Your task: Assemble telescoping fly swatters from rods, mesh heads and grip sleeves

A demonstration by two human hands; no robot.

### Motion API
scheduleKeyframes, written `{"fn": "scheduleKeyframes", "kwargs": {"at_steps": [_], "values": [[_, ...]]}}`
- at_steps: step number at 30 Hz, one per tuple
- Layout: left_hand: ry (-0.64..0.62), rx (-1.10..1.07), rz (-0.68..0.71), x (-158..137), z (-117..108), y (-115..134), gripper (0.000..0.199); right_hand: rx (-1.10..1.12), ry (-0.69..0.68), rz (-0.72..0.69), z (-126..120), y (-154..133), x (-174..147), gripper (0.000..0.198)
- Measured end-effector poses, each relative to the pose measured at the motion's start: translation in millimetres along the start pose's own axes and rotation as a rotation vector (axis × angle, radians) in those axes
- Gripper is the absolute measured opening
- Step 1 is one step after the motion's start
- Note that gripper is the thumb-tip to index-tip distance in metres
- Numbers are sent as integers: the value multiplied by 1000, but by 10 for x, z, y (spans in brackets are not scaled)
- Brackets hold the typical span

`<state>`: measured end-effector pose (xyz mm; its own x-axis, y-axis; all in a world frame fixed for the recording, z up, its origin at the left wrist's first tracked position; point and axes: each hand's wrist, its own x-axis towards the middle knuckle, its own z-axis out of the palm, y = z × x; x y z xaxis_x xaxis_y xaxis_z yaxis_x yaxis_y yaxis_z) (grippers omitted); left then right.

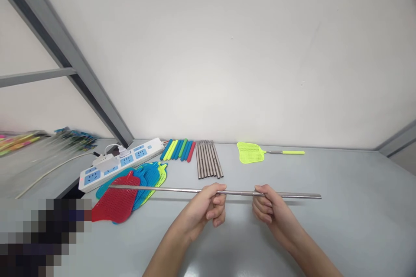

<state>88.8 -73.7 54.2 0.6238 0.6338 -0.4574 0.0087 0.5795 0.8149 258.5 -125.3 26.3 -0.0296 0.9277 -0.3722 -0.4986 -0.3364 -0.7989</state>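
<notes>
A long, thin telescopic metal rod [240, 192] stretches level across the view above the table, drawn out in sections. My left hand [209, 207] pinches it near the middle between thumb and curled fingers. Farther right, my right hand [268, 205] grips the same rod with its thumb on top. The rod's left end passes over a red fly swatter head [118, 203], which lies on blue swatter heads [150, 175] and yellow-green ones. Behind my left hand several collapsed metal rods [208, 160] lie side by side. A row of coloured handle sleeves [178, 150] is left of them.
A yellow-green fly swatter [251, 152] with a short metal shaft lies near the wall. A white power strip [121, 164] with plugs and a cable stands at left. Beyond the grey frame post [94, 91] are blurred bundles [76, 138]. The grey table [351, 216] meets the wall.
</notes>
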Motion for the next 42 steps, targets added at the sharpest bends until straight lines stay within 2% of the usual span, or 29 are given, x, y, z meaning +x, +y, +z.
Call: {"fn": "scheduleKeyframes", "kwargs": {"at_steps": [3, 7, 11, 14, 21, 30, 42], "values": [[13, 33, 55, 43, 13, -45, 40, -2, -59, -6, 8, 28, 26, 40], [-34, 36, 105, 55, 38, -78, 43, 25, -143, -16, 43, 52, 8, 42], [-80, 29, 96, 53, 60, -81, 44, 16, -242, 43, 57, 57, -6, 47], [-69, 31, 90, 69, 68, -87, 46, -14, -272, 21, 63, 55, -1, 48], [-8, 105, 156, 107, 114, -114, 44, -63, -226, -66, 84, 60, -29, 44], [4, 143, 168, 139, 137, -121, 46, -114, -135, -82, 94, 67, -13, 41], [18, 191, 192, 139, 153, -137, 44, -218, -128, -135, 79, 83, 17, 44]]}}
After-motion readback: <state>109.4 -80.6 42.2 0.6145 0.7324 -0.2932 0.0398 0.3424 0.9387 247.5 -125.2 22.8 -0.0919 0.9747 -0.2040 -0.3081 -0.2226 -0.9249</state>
